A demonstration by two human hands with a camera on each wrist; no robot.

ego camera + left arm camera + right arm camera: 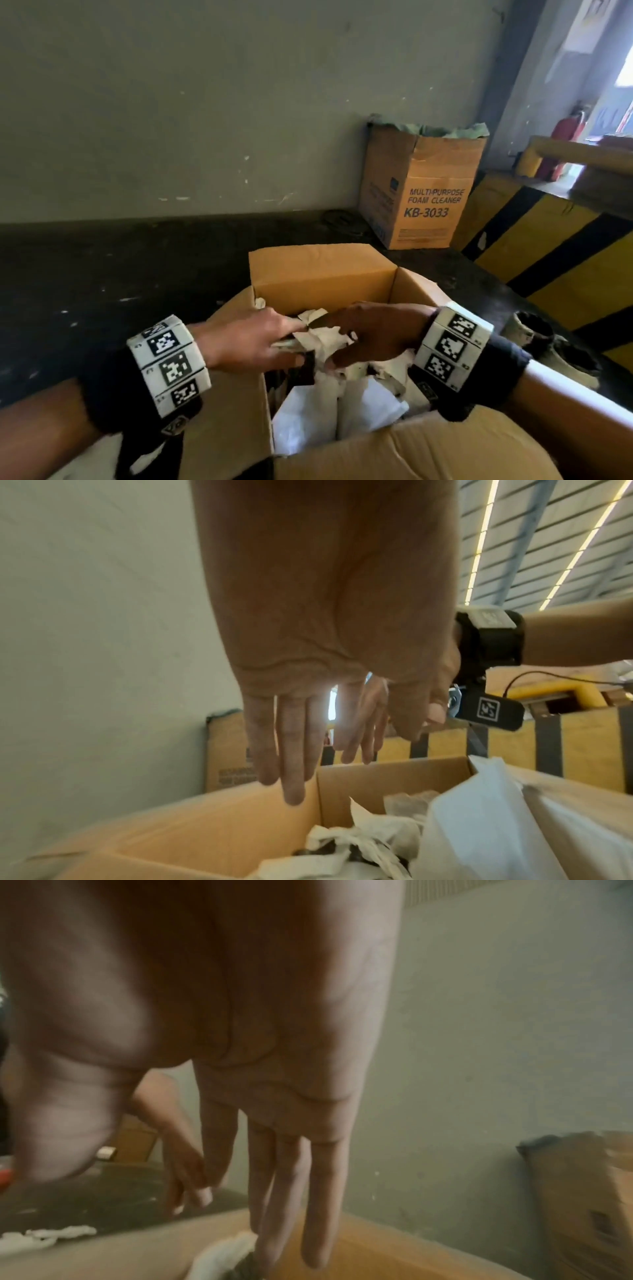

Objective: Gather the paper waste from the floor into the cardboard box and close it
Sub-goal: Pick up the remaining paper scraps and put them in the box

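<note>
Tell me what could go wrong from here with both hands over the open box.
The paper waste is heaped to the rim of the cardboard box, so the flaps may not fold flat. With the left hand and right hand open above it, loose pieces could spill over the edge.

wall (171, 102): grey plaster | floor (85, 274): dark | barrier (548, 246): yellow-black striped

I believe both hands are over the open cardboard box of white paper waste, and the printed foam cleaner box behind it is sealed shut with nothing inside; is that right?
Not quite. The head view shows the foam cleaner box open at the top, with greenish material sticking out. The rest holds: the left hand and right hand are over the open cardboard box of white paper waste.
</note>
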